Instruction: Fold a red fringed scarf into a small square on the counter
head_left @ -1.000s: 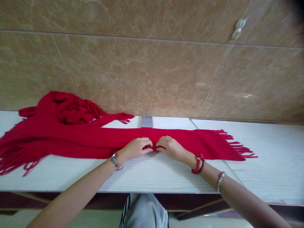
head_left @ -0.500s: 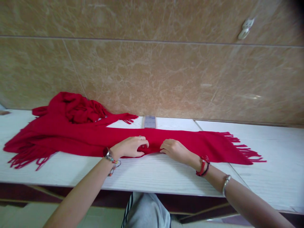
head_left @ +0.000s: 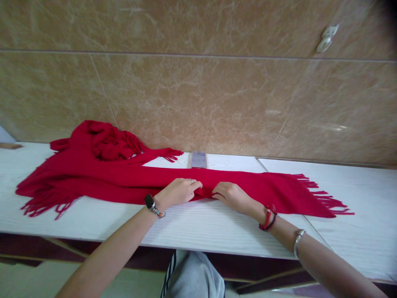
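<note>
Well left of the small grey-blue item, a crumpled red heap lies against the wall side of the white tabletop; whether it and the long red scarf are 1 piece or 2 is unclear. If they are joined, the heap's weight could drag the flat strip askew when it is pulled. On the near left of that item, a loose fringe spreads out, and its strands could tangle or get caught under a fold.

Nearer the person and slightly left of the item, the left hand rests on the scarf with curled fingers; its thumb is largely hidden, so whether it pinches cloth cannot be told. The watch and beaded bracelet at its wrist could snag the weave.

The scarf itself stretches in front of the item and to both sides. Just right of and nearer than the item, the right hand has fingers and thumb drawn close at the near edge; whether fabric sits between them is unclear. Uneven tension between these 2 hands could pucker the cloth. Far right of the item, the end fringe trails freely, liable to twist.
</note>
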The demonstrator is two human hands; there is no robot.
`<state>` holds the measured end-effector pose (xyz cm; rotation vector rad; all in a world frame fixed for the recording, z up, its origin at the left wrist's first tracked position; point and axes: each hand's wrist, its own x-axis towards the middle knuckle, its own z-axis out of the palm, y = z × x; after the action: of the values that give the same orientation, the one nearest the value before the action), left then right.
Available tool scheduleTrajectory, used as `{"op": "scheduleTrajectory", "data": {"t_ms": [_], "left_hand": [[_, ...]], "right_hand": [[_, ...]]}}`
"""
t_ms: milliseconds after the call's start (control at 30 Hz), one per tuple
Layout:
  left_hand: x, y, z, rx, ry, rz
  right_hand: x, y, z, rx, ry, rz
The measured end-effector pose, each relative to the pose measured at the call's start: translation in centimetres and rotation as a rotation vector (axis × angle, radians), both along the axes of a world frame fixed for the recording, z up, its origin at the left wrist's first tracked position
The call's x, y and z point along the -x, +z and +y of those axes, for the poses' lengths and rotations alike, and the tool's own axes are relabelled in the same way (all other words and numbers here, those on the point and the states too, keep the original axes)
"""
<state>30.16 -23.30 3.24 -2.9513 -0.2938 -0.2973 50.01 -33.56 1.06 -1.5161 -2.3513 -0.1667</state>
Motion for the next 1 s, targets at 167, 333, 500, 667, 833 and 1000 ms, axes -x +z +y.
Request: {"op": "scheduleTrajectory", "data": {"t_ms": [167, 333, 500, 667, 833, 1000], "left_hand": [[-0.4, 0.0, -0.8, -0.166, -0.072, 0.023], [0.8, 0.5, -1.4, -0.197, -0.048, -0.042], [3.3, -0.9, -1.7, -0.161, 0.106, 0.000], [3.5, -1.6, -2.0, -0.189, 0.236, -0.029], [1.5, -1.7, -2.1, -0.239, 0.238, -0.027], [-0.4, -1.6, -2.4, -0.216, 0.192, -0.049]], "right_hand": [[-0.2, -0.3, 0.0, -0.009, -0.021, 0.026], [-0.1, 0.0, -0.1, -0.016, -0.010, 0.039], [-0.1, 0.1, -0.2, 0.002, 0.024, 0.046], [-0.1, -0.2, -0.2, 0.022, 0.059, 0.037], [-0.1, 0.0, -0.2, 0.014, 0.050, 0.030], [-0.1, 0.0, -0.1, -0.011, 0.040, 0.029]]}}
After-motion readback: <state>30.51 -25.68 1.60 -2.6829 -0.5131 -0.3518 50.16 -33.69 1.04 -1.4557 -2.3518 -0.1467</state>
